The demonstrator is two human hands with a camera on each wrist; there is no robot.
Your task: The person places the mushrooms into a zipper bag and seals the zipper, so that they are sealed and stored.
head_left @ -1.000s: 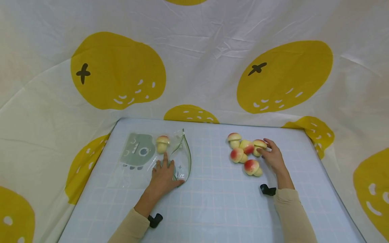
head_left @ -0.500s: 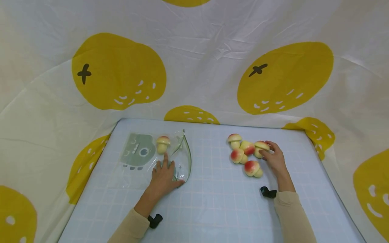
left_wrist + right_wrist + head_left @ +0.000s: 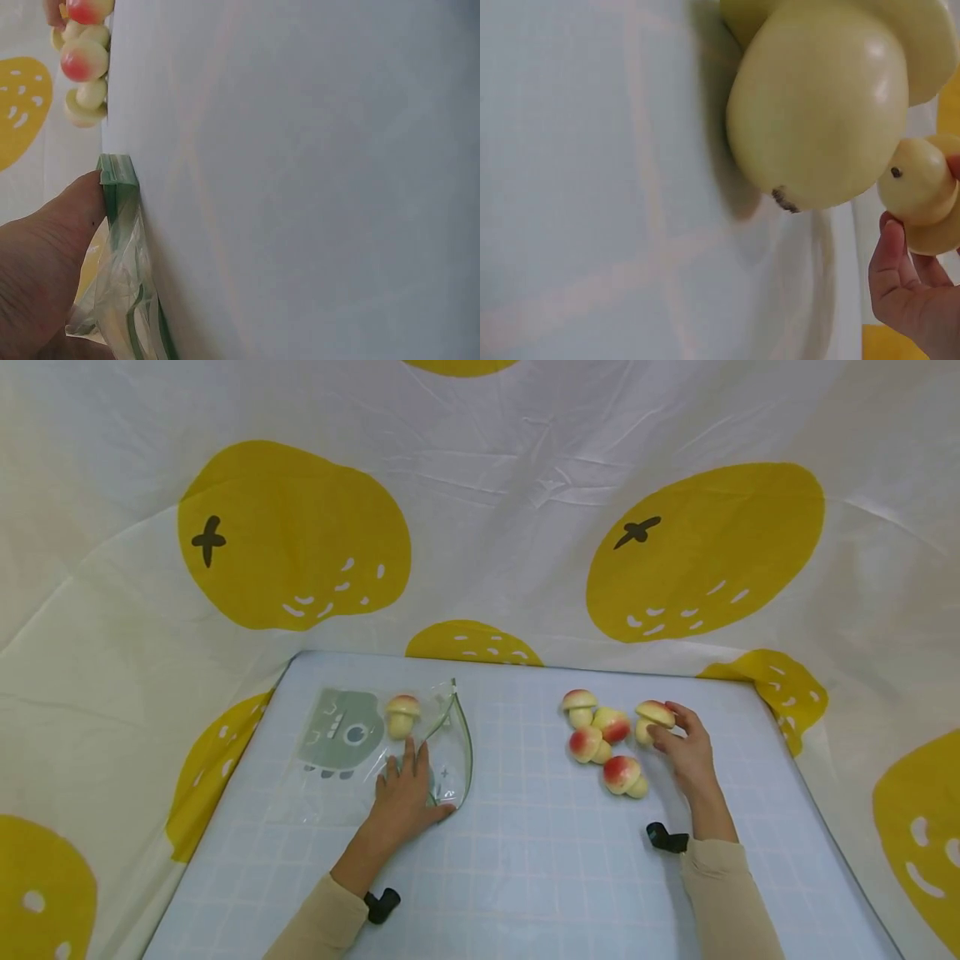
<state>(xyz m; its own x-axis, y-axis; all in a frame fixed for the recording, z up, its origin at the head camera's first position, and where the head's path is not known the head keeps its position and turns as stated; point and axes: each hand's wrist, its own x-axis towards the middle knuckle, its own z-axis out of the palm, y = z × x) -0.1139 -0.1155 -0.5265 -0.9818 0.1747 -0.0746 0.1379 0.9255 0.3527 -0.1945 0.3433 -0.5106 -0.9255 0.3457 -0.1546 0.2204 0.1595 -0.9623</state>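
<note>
In the head view my right hand [image 3: 692, 756] pinches a toy mushroom [image 3: 654, 714] with a red and cream cap, between thumb and fingers. The right wrist view shows this mushroom [image 3: 919, 180] from its stem end. My left hand [image 3: 405, 797] lies spread on a clear zip bag [image 3: 454, 777] with a green zip and a grey-green monster print. In the left wrist view its thumb [image 3: 64, 214] touches the end of the zip [image 3: 118, 171]. Another toy mushroom [image 3: 402, 717] lies within the bag's outline, just beyond my left fingertips; I cannot tell whether film covers it.
Several more toy mushrooms lie left of my right hand: one at the back [image 3: 579, 707], two touching in the middle [image 3: 611, 724], one nearest me [image 3: 624, 776]. The table [image 3: 525, 860] has a pale checked cover. A fruit-print cloth [image 3: 495, 552] hangs behind it.
My right hand has drawn its mushroom to the right, away from the cluster, and tilted it. My left hand and the bag have hardly moved.
</note>
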